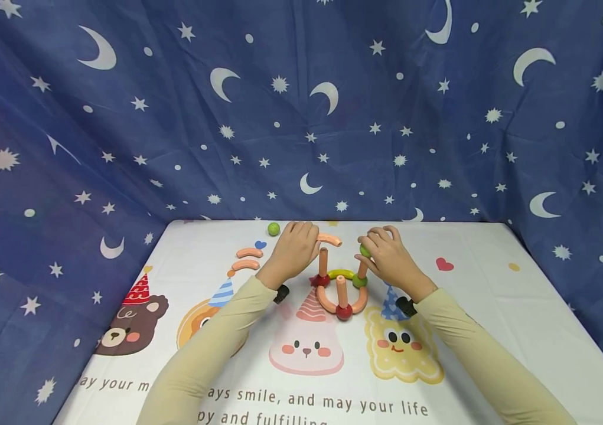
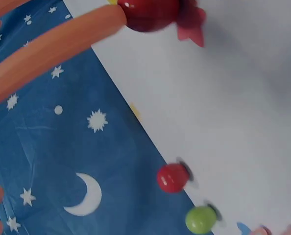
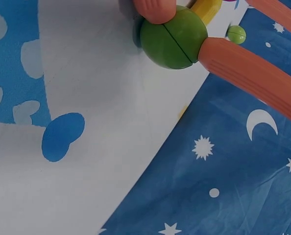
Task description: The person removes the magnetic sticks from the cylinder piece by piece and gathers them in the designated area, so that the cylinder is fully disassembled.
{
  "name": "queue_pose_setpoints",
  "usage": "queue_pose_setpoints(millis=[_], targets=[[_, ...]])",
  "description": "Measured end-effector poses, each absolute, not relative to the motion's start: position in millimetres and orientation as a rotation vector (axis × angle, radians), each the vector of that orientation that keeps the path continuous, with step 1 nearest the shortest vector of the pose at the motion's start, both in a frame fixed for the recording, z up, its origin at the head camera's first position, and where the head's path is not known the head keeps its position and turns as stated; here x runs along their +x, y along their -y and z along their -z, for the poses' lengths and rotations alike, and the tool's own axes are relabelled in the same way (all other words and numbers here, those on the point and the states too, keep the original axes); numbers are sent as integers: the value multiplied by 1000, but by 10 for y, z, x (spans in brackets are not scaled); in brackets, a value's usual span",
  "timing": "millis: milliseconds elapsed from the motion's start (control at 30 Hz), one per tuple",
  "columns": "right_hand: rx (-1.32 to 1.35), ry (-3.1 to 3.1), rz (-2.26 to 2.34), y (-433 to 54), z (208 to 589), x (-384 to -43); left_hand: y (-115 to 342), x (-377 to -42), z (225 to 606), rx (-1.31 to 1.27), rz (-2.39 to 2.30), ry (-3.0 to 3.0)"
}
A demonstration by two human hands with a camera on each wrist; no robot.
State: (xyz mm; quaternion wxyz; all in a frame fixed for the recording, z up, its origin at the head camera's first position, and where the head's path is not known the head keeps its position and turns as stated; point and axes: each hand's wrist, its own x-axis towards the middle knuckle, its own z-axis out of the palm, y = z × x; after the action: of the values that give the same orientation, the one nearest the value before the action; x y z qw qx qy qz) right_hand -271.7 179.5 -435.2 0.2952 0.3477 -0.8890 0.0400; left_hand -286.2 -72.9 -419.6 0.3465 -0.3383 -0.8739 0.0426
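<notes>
A ring of curved tubes and balls stands on the table, with three upright orange sticks (image 1: 341,292). Its joints are a front red ball (image 1: 344,311), a left red ball (image 2: 150,12) and a right green ball (image 3: 175,39); a yellow-green curved tube (image 1: 341,274) forms its back. My left hand (image 1: 296,245) grips an orange curved tube (image 1: 330,239), whose free end points right above the ring. With my right hand (image 1: 388,257) I pinch a green ball (image 1: 365,250) at the top of the right upright stick. My fingers partly hide that ball.
Two loose orange curved tubes (image 1: 248,259) lie left of my left hand. Farther back is a loose green ball (image 1: 273,228); a loose red ball (image 2: 172,177) shows near it in the left wrist view. A starry blue curtain (image 1: 301,118) hangs behind the white printed tablecloth (image 1: 492,307).
</notes>
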Motion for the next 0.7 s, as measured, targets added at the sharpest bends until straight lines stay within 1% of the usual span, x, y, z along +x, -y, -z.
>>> queue_pose_setpoints(millis=[300, 700], targets=[[925, 2363, -111, -1794, 4352, -2713, 1184, -2771, 4271, -751, -77, 2329], [925, 2351, -111, -1780, 4355, -2721, 1887, -2681, 4594, -662, -73, 2445]])
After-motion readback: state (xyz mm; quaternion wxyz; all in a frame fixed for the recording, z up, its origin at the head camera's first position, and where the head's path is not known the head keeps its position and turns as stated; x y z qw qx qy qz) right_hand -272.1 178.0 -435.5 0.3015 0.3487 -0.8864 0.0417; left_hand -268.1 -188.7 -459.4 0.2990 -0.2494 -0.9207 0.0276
